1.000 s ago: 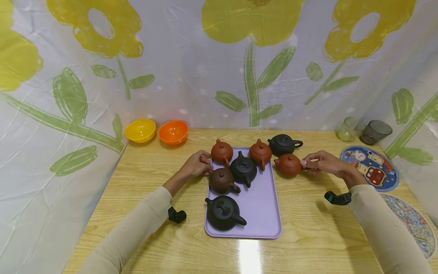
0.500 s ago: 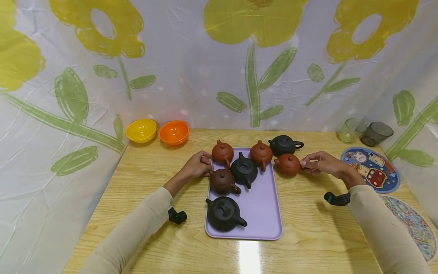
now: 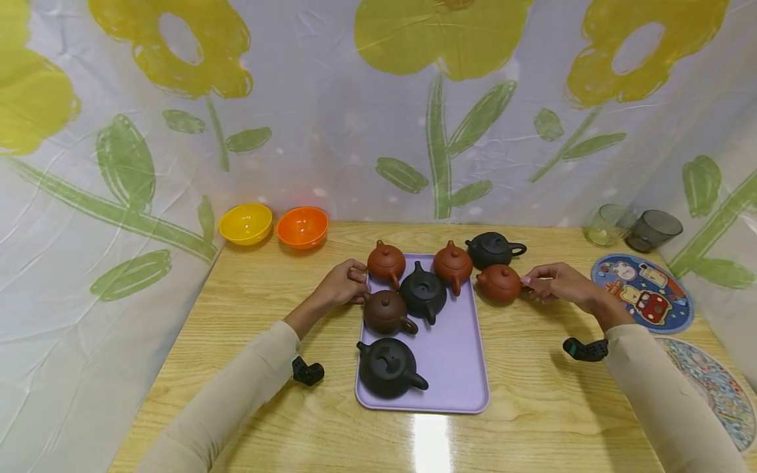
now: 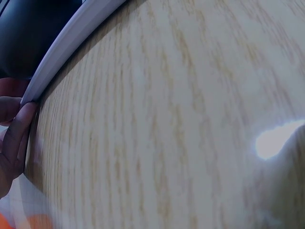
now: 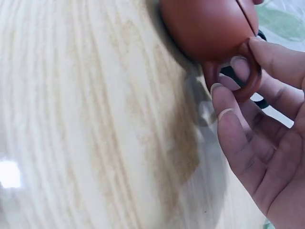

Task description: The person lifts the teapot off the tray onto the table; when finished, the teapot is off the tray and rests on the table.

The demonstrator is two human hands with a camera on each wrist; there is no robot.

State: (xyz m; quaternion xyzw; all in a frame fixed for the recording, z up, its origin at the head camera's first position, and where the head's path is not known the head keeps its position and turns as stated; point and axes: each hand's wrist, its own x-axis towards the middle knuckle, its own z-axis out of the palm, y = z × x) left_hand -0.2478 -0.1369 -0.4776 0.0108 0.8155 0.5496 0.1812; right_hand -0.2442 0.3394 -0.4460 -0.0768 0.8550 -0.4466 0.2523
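Beside the tray [image 3: 449,368], my right hand [image 3: 556,286] pinches a red teapot's [image 3: 499,286] handle [image 5: 255,78]; my left hand [image 3: 342,284] pinches the rim [image 4: 58,55]. Likely stiff and fragile, the teapot is best held thus.

Seven teapots [image 3: 499,284]: three red, three black, one brown; one tray [image 3: 454,368], two bowls [image 3: 245,239], two cups [image 3: 653,232], two mats [image 3: 671,302].

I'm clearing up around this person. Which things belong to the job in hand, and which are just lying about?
Probably the job:
tray
held teapot
five teapots on the tray
black teapot off it

Apparently lying about:
yellow bowl
orange bowl
clear cup
gray cup
blue mat
patterned mat
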